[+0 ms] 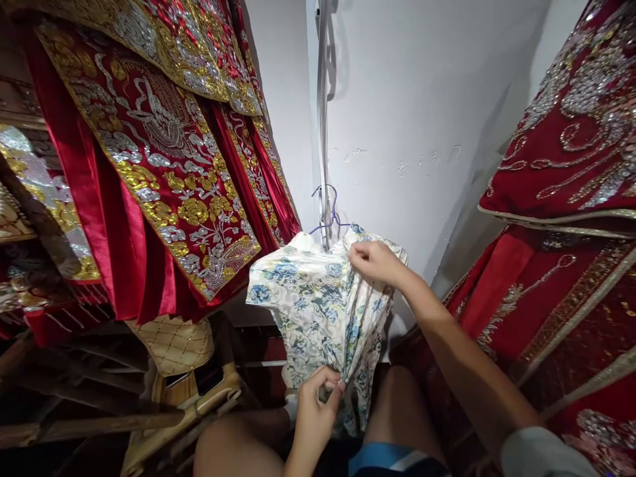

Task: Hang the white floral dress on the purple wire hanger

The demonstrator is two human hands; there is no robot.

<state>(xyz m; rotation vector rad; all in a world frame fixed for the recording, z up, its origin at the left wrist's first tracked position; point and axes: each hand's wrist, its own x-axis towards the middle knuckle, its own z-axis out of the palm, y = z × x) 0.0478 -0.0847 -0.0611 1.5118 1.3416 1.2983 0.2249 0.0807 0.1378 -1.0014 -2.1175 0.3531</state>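
Observation:
A white dress with a blue and yellow flower print [308, 298] hangs on a purple wire hanger [328, 218] against the white wall. My right hand [375, 262] pinches the cloth near the neckline at the top. Lower down, my left hand [315, 407] grips the gathered fabric near the hem. The dress is bunched into folds between the two hands. My bare knees show below the dress.
Red garments with gold and silver embroidery [159, 152] hang close on the left, and more of them [566, 199] on the right. A quilted beige bag [173, 344] and wooden pieces lie low at the left. A white cable conduit [322, 99] runs down the wall.

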